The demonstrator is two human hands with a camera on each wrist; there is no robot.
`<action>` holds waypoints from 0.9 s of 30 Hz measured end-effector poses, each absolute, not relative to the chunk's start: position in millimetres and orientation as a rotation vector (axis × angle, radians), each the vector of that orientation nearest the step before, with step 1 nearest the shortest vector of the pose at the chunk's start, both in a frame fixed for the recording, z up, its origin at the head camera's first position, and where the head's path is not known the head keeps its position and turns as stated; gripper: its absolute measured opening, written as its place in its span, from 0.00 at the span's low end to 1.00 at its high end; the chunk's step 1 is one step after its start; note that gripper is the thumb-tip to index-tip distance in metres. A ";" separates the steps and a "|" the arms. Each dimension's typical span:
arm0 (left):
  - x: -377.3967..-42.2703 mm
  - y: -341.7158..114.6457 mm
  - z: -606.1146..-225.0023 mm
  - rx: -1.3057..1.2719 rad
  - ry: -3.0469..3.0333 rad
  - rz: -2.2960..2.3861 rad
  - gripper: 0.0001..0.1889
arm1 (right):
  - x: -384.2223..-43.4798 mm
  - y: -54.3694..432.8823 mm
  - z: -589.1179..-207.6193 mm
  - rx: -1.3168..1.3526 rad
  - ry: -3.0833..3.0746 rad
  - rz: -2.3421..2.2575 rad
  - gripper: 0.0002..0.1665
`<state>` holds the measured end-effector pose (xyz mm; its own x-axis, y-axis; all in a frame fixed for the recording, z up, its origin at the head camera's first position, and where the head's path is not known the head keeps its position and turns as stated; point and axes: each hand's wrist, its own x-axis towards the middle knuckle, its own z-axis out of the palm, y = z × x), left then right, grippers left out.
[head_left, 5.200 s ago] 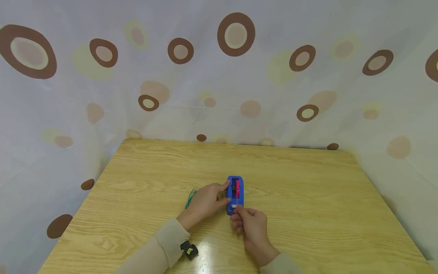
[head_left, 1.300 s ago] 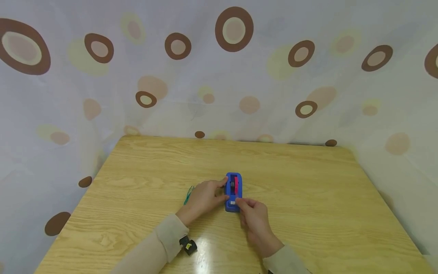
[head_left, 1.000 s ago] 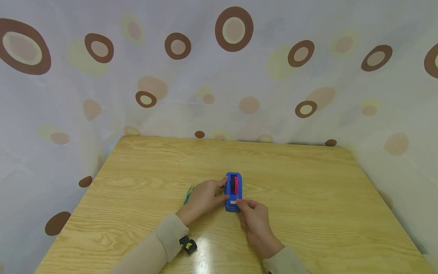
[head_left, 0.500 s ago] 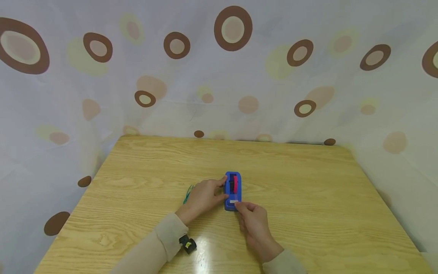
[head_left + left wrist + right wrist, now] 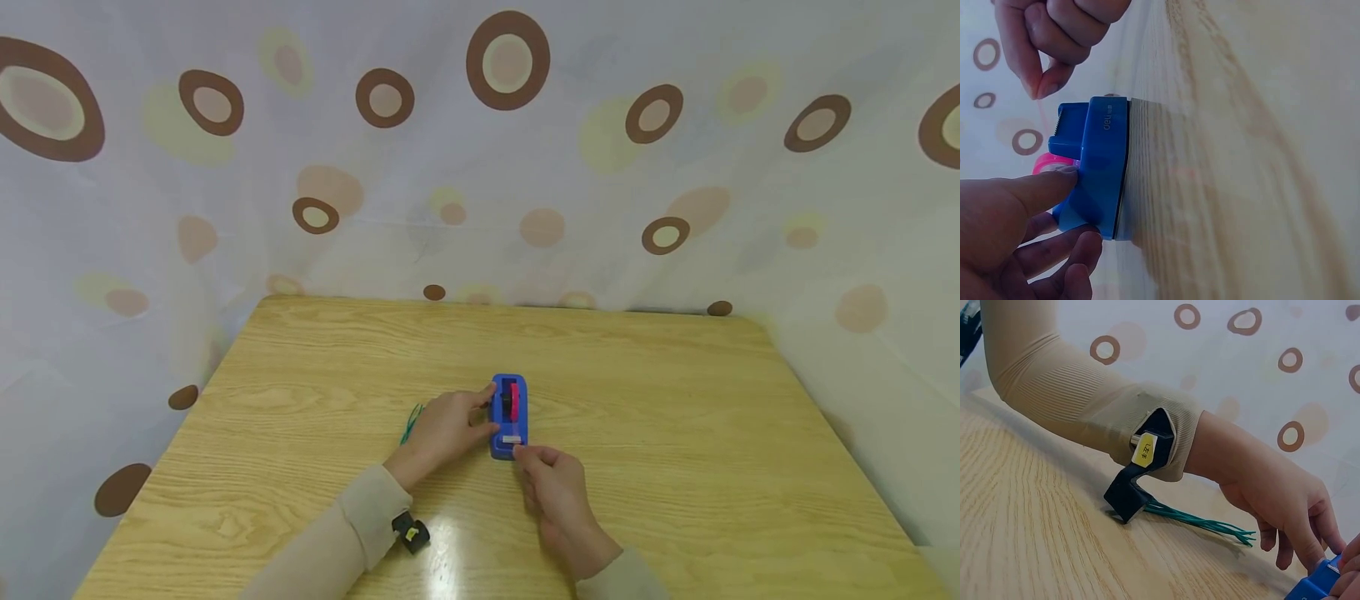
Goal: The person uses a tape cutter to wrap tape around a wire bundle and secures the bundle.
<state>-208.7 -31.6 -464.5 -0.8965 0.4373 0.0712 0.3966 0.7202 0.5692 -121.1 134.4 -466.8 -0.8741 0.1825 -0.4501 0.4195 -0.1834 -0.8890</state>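
Note:
A blue tape dispenser (image 5: 510, 429) stands on the wooden table, holding a pink tape roll (image 5: 514, 402). My left hand (image 5: 444, 429) grips the dispenser from its left side, the thumb against the near part and other fingers farther back. Just past the dispenser's near end, my right hand (image 5: 561, 496) pinches the tape's free end between thumb and forefinger. In the left wrist view a thin, see-through pinkish strip of tape (image 5: 1042, 117) runs from those fingertips past the toothed cutter (image 5: 1059, 120) to the roll. The dispenser's base sits on the tabletop.
A bunch of thin green strands (image 5: 1204, 524) lies on the table beside the left hand, partly hidden by it in the head view. A black wrist camera mount (image 5: 411, 532) sticks out from the left cuff. A patterned curtain (image 5: 480, 167) hangs behind the table (image 5: 637, 392).
My right fingertips have moved from beside the cutter to just in front of the dispenser's near end, drawing the tape with them. The left hand keeps its grip.

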 end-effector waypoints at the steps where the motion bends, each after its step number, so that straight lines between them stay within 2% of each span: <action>1: -208.8 -31.5 -464.3 0.690 2.846 0.925 0.33 | -120.7 134.4 -466.8 0.713 1.896 -2.186 0.19; 15: -208.5 -31.3 -464.2 0.687 2.840 0.926 0.33 | -112.8 134.9 -467.4 0.651 1.870 -2.217 0.18; 27: -208.2 -31.3 -464.8 0.693 2.849 0.923 0.33 | -108.7 133.3 -465.4 0.651 1.903 -2.207 0.13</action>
<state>-208.2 -31.3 -464.8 -0.8961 0.4378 0.0728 0.3973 0.7182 0.5712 -108.7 133.3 -465.4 -0.8934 0.1616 -0.4192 0.3909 -0.1804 -0.9026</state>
